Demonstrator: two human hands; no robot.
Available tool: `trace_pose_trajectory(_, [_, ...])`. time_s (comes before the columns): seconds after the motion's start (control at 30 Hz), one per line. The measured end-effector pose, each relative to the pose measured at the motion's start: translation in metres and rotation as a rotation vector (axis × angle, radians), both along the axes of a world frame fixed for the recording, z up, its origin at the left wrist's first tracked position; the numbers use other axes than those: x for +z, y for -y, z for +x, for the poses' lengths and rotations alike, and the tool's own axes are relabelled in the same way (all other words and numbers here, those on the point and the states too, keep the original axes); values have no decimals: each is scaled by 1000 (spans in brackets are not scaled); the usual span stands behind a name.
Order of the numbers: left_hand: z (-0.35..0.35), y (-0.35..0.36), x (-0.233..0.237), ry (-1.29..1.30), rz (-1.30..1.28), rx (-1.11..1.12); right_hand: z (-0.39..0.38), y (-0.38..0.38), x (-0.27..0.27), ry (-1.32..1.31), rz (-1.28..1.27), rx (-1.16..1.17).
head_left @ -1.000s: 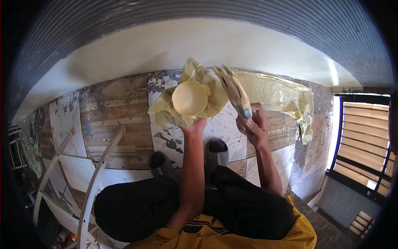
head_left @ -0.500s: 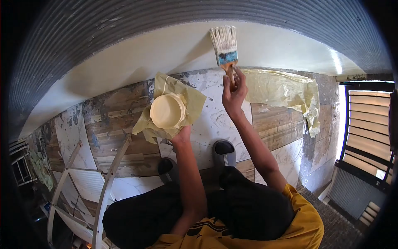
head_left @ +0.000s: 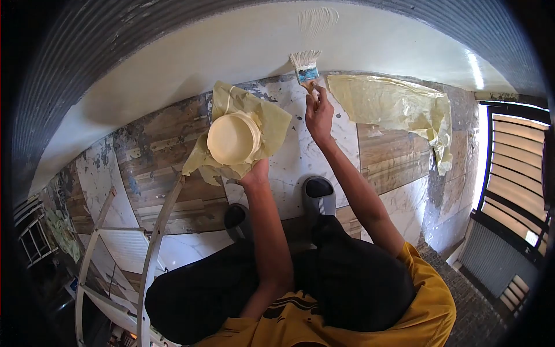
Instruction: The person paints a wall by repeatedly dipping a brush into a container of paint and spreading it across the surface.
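Observation:
My left hand (head_left: 255, 174) holds up a round container of cream paint (head_left: 233, 138) wrapped in a yellowish plastic sheet (head_left: 266, 118). My right hand (head_left: 318, 114) grips the wooden handle of a flat paintbrush (head_left: 306, 67) with a blue band. Its bristles press against the lower part of the cream wall (head_left: 173, 63). A fresh brush mark (head_left: 317, 18) shows higher up on the wall, above the brush.
A yellowish plastic sheet (head_left: 399, 107) lies on the floor along the wall to the right. A white metal ladder frame (head_left: 133, 248) stands at lower left. The tiled floor (head_left: 156, 150) is paint-stained. A louvred window (head_left: 517, 185) is at right. My grey-sandalled feet (head_left: 319, 194) are below.
My right hand has raised the brush from beside the paint container to the wall, stroked it there and drawn it downward, leaving a brush mark. The container has shifted slightly left.

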State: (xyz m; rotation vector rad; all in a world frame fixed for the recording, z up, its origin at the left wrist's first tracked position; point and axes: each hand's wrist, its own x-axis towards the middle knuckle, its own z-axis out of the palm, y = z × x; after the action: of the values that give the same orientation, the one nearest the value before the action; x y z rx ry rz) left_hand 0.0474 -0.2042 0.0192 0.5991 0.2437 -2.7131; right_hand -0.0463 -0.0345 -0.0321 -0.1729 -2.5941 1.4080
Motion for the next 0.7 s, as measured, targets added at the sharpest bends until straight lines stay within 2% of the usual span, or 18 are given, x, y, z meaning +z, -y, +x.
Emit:
trace_pose_trajectory(0.13, [3,2,1,-82,5,-26,8,0,0,152,5,41])
trace_pose_trajectory(0.2, [6,4,2,-123,25,-33,18,2,-14,145,-168,-29])
trace_pose_trajectory(0.23, [8,5,0,-129,12,-19,25,2,-25,146,-171,-23])
trace_pose_trajectory(0.3, [8,8,-1,-138,-3,3,43,0,-40,227,-561,15])
trace_pose_trajectory(0.33, [9,8,-1,-136,-17,3,49,3,-24,231,-561,21])
trace_pose_trajectory(0.4, [10,9,-2,-131,-30,5,59,5,4,612,-1119,-69])
trace_pose_trajectory(0.47, [9,11,-3,20,-23,40,54,6,7,662,-1198,-89])
trace_pose_trajectory(0.53, [11,11,-3,-8,-15,39,41,6,10,694,-1419,-160])
trace_pose_trajectory(0.63, [11,11,-3,-55,-16,28,18,-7,-18,676,-1612,-10])
trace_pose_trajectory(0.67, [11,11,-2,-67,-27,19,13,-9,-19,662,-1701,67])
trace_pose_trajectory(0.7, [12,10,0,-70,-27,20,8,-7,-2,654,-1652,22])
